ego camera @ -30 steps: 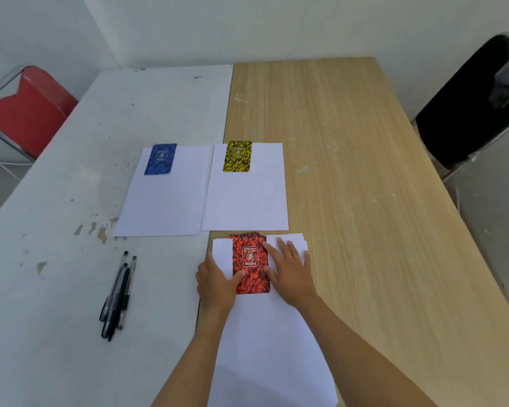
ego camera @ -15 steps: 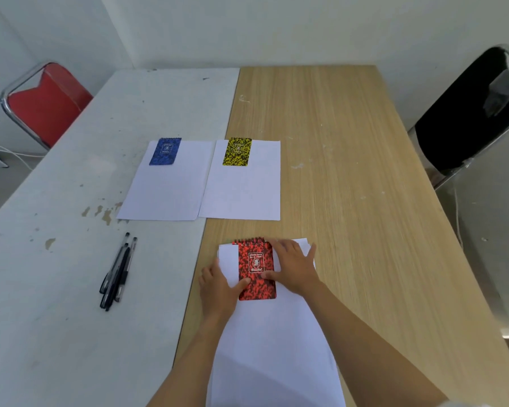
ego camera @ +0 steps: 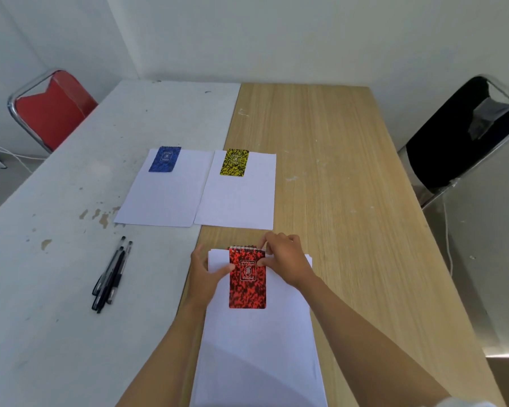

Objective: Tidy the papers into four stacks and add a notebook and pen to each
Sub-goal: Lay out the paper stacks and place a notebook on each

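— Near the front edge of the wooden table (ego camera: 350, 201), what lies under the hands?

— A stack of white paper (ego camera: 262, 348), with a red spiral notebook (ego camera: 247, 284) lying flat on its upper part, spiral at the far end.

— How are the hands set?

— The right hand (ego camera: 288, 259) pinches the notebook's top right corner, fingers curled over the spiral and thumb on the cover. The left hand (ego camera: 202, 274) lies at the stack's left edge – its thumb touches the notebook's left side; fingers relaxed, holding nothing.

— And farther back?

— Two more paper stacks side by side. The left stack (ego camera: 162, 198) sits on the white table (ego camera: 56, 318) with a blue notebook (ego camera: 165, 159) at its top; the right stack (ego camera: 238, 201) straddles the seam between the tables and carries a yellow notebook (ego camera: 234, 162) at its top left.

— Pens?

— A cluster of black pens (ego camera: 112, 274) on the white table, left of the hands and apart from every stack. A red chair (ego camera: 50, 113) stands at far left, a black chair (ego camera: 465, 133) at right.
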